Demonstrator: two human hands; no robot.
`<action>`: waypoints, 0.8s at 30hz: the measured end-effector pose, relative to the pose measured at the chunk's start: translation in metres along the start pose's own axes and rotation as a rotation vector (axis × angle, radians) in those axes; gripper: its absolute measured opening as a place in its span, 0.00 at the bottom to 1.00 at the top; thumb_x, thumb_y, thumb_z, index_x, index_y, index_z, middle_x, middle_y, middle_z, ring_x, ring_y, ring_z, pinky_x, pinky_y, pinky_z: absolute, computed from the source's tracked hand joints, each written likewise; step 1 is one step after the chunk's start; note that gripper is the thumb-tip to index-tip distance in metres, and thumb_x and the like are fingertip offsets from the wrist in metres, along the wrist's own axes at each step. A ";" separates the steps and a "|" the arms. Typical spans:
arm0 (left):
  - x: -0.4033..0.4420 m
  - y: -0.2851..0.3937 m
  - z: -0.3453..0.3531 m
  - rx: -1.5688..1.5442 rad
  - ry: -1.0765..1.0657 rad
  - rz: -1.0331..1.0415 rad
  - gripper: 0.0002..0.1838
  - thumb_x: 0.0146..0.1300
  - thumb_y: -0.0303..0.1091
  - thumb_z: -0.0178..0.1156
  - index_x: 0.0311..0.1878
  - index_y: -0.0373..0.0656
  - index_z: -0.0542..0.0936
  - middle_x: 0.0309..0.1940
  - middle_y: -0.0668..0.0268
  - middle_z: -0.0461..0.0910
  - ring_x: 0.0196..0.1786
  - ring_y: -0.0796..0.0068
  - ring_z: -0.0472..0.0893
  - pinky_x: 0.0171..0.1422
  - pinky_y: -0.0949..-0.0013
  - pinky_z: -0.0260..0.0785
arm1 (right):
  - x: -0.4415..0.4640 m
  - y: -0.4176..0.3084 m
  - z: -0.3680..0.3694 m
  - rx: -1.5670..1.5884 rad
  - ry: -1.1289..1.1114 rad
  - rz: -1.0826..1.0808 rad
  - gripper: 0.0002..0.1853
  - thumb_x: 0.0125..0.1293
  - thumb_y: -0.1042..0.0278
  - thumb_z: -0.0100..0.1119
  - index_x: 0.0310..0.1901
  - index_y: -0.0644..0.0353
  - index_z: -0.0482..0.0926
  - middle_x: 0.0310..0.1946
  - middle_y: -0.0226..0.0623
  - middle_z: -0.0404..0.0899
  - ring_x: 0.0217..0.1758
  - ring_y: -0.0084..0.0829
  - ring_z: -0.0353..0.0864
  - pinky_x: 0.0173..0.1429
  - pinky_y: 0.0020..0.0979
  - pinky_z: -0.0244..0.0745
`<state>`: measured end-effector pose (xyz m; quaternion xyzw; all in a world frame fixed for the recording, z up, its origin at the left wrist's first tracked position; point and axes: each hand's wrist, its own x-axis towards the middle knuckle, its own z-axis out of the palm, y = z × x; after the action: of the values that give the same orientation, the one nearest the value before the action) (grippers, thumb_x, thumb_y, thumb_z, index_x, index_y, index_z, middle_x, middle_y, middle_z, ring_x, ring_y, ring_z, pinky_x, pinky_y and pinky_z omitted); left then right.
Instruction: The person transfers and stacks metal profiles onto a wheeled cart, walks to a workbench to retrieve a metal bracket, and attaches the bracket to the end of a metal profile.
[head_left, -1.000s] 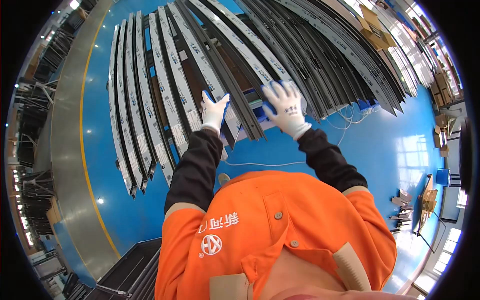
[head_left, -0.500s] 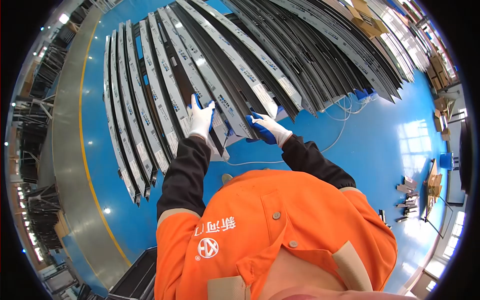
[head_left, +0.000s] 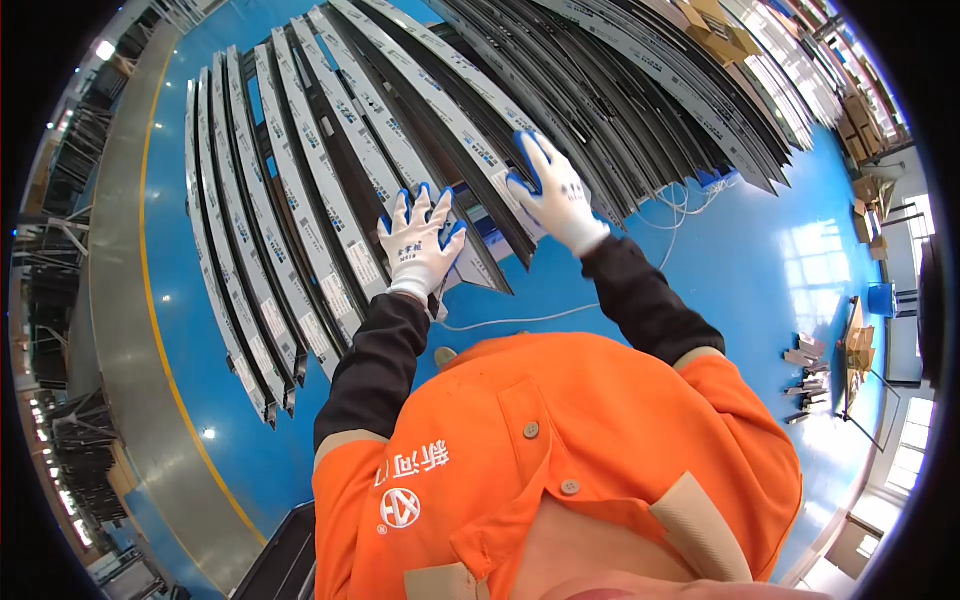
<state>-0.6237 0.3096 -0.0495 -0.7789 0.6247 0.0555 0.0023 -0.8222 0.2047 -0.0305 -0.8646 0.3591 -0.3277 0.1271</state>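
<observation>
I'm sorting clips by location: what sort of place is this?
Probably a factory workshop: long profiles lie side by side, the floor is shiny blue, and cardboard boxes stand off to one side.

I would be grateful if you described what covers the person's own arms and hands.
The left hand and right hand wear white gloves with blue showing along the fingers and small dark printing on the backs. Above them come black sleeves, then tan bands edging orange upper sleeves.
</observation>
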 end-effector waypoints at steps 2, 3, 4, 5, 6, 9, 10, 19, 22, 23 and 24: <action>0.001 0.001 -0.003 0.008 0.002 -0.006 0.33 0.69 0.62 0.44 0.76 0.72 0.55 0.78 0.71 0.50 0.81 0.58 0.42 0.78 0.36 0.36 | 0.017 0.013 0.024 -0.092 -0.076 0.137 0.37 0.63 0.56 0.60 0.71 0.61 0.60 0.65 0.52 0.68 0.66 0.50 0.71 0.68 0.41 0.67; 0.000 0.002 -0.004 0.015 -0.004 -0.009 0.33 0.69 0.62 0.44 0.76 0.72 0.55 0.78 0.71 0.50 0.81 0.58 0.43 0.78 0.37 0.37 | 0.025 0.015 0.040 -0.114 -0.198 0.253 0.39 0.61 0.54 0.61 0.71 0.62 0.59 0.65 0.52 0.68 0.64 0.51 0.71 0.67 0.41 0.67; -0.001 0.003 -0.005 0.024 -0.013 -0.012 0.33 0.69 0.63 0.44 0.76 0.72 0.55 0.78 0.70 0.50 0.81 0.58 0.43 0.78 0.37 0.37 | 0.032 0.013 0.053 -0.133 -0.321 0.372 0.41 0.60 0.53 0.62 0.71 0.62 0.59 0.64 0.53 0.68 0.63 0.52 0.72 0.67 0.42 0.67; 0.000 0.002 -0.006 0.034 -0.021 -0.014 0.33 0.69 0.63 0.44 0.76 0.72 0.55 0.78 0.70 0.50 0.81 0.58 0.43 0.78 0.37 0.37 | 0.038 0.013 0.063 -0.153 -0.444 0.490 0.43 0.58 0.51 0.63 0.71 0.62 0.58 0.64 0.54 0.68 0.62 0.53 0.73 0.66 0.43 0.68; 0.003 0.001 -0.007 0.040 -0.012 -0.024 0.33 0.69 0.63 0.44 0.76 0.72 0.55 0.78 0.70 0.50 0.81 0.58 0.43 0.78 0.37 0.37 | 0.043 0.012 0.067 -0.148 -0.439 0.478 0.43 0.58 0.51 0.63 0.71 0.62 0.58 0.64 0.54 0.68 0.62 0.53 0.73 0.66 0.43 0.68; 0.004 0.000 -0.007 0.021 -0.023 -0.015 0.33 0.69 0.63 0.44 0.76 0.72 0.55 0.78 0.70 0.50 0.81 0.58 0.44 0.78 0.37 0.37 | 0.047 0.016 0.070 -0.105 -0.455 0.516 0.47 0.55 0.46 0.64 0.71 0.64 0.57 0.61 0.57 0.70 0.61 0.53 0.74 0.66 0.44 0.68; 0.002 0.000 -0.006 0.013 -0.032 -0.011 0.33 0.68 0.63 0.44 0.76 0.73 0.55 0.78 0.70 0.50 0.81 0.58 0.44 0.78 0.37 0.37 | 0.045 0.017 0.071 -0.091 -0.465 0.532 0.48 0.55 0.45 0.64 0.71 0.64 0.56 0.60 0.58 0.71 0.61 0.53 0.74 0.66 0.44 0.68; -0.002 -0.006 -0.008 -0.036 -0.029 -0.002 0.34 0.69 0.63 0.43 0.76 0.70 0.56 0.78 0.71 0.51 0.79 0.56 0.50 0.79 0.43 0.40 | 0.045 0.000 -0.013 0.586 -0.549 0.708 0.32 0.58 0.53 0.66 0.56 0.69 0.70 0.43 0.49 0.79 0.44 0.35 0.81 0.49 0.31 0.78; -0.006 0.002 -0.011 -0.233 -0.028 -0.029 0.35 0.68 0.63 0.44 0.76 0.65 0.56 0.77 0.68 0.54 0.78 0.55 0.54 0.79 0.48 0.42 | 0.017 -0.024 -0.050 0.917 -0.527 0.712 0.24 0.63 0.59 0.64 0.52 0.69 0.72 0.36 0.40 0.79 0.33 0.23 0.80 0.37 0.24 0.78; -0.004 0.005 -0.018 -0.412 -0.025 -0.064 0.36 0.68 0.62 0.46 0.76 0.61 0.56 0.76 0.65 0.56 0.77 0.55 0.56 0.79 0.51 0.43 | 0.005 -0.027 -0.058 0.913 -0.529 0.707 0.24 0.63 0.59 0.64 0.52 0.69 0.72 0.36 0.40 0.79 0.33 0.23 0.80 0.37 0.24 0.78; 0.004 0.008 -0.028 -0.590 -0.011 -0.097 0.37 0.68 0.62 0.47 0.76 0.58 0.57 0.75 0.63 0.58 0.76 0.55 0.58 0.78 0.54 0.45 | -0.002 -0.026 -0.067 0.933 -0.538 0.654 0.24 0.63 0.59 0.64 0.52 0.68 0.72 0.36 0.39 0.79 0.33 0.23 0.79 0.36 0.24 0.78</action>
<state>-0.6286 0.3019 -0.0218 -0.7744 0.5437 0.2387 -0.2183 -0.8535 0.2255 0.0307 -0.6156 0.3796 -0.1651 0.6705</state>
